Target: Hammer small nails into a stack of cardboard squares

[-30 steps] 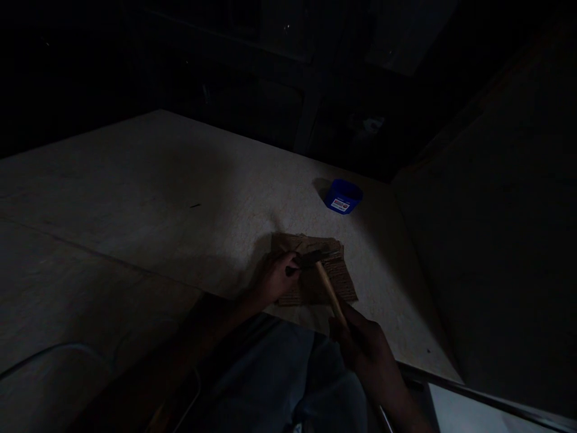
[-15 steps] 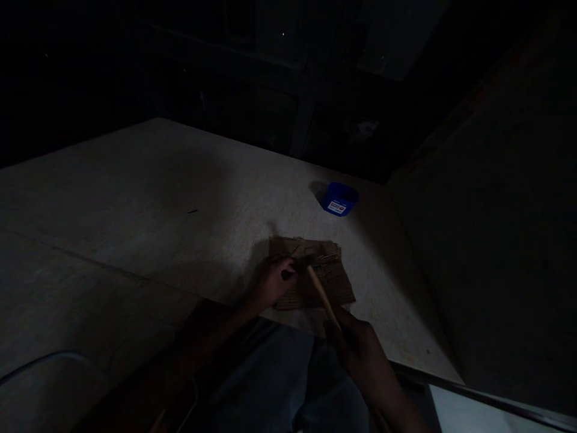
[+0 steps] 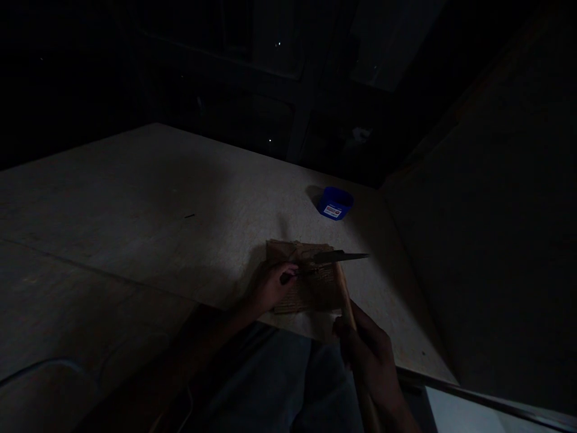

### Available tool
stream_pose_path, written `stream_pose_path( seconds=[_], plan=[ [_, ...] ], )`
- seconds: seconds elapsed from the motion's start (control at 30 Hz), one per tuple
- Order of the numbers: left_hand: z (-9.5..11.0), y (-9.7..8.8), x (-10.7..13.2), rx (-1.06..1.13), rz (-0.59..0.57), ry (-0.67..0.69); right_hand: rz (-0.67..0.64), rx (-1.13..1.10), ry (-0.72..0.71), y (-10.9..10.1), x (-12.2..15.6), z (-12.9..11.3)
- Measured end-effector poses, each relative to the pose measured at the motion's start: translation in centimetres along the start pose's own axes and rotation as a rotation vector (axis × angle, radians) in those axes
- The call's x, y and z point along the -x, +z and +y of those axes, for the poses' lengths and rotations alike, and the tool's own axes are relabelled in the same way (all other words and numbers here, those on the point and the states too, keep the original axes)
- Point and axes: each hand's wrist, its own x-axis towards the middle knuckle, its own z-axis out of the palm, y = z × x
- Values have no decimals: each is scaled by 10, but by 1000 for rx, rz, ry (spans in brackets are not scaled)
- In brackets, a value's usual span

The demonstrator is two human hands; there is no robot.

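Note:
My right hand [image 3: 367,346] is wrapped round the wooden handle of a hammer [image 3: 344,288]. Its dark, long head is raised over the right side of a ribbed piece of cardboard [image 3: 322,291] lying at the table's near edge. At the cardboard's left part, my left hand [image 3: 273,287] is closed in a pinch. A small dark thing shows by its fingertips, too dim for me to name. The hammer head is apart from the left fingers, to their right.
A blue plastic tub [image 3: 336,203] with a white label stands behind the cardboard on the pale table [image 3: 216,192]. One thin dark nail-like piece [image 3: 190,216] lies to the left. A dark panel [image 3: 487,240] rises at the right; a cable [image 3: 49,362] lies lower left.
My right hand has lifted the hammer and shifted it right, away from the left fingers. My left hand keeps its pinch at about the same spot on the cardboard.

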Motion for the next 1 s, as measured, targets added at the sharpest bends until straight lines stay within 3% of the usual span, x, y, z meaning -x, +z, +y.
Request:
stream_pose_path(
  seconds=[0.23, 0.47, 0.6, 0.73, 0.9, 1.0],
  plan=[
    [2, -5, -1, -118, -37, 53, 130, -122, -97, -5, -10, 10],
    [20, -31, 5, -291, -54, 26, 319, -142, -140, -15, -21, 10],
    [24, -42, 18, -269, -115, -49, 309, -118, -93, -18, -30, 19],
    [19, -41, 33, -184, -125, -109, 258, -99, -52, -15, -28, 32],
    [2, -43, 40, -142, 5, -120, 240, -80, -46, -10, -9, 42],
    [-25, -63, 30, -139, 188, -158, 280, -83, -5, -13, 3, 49]
  ],
)
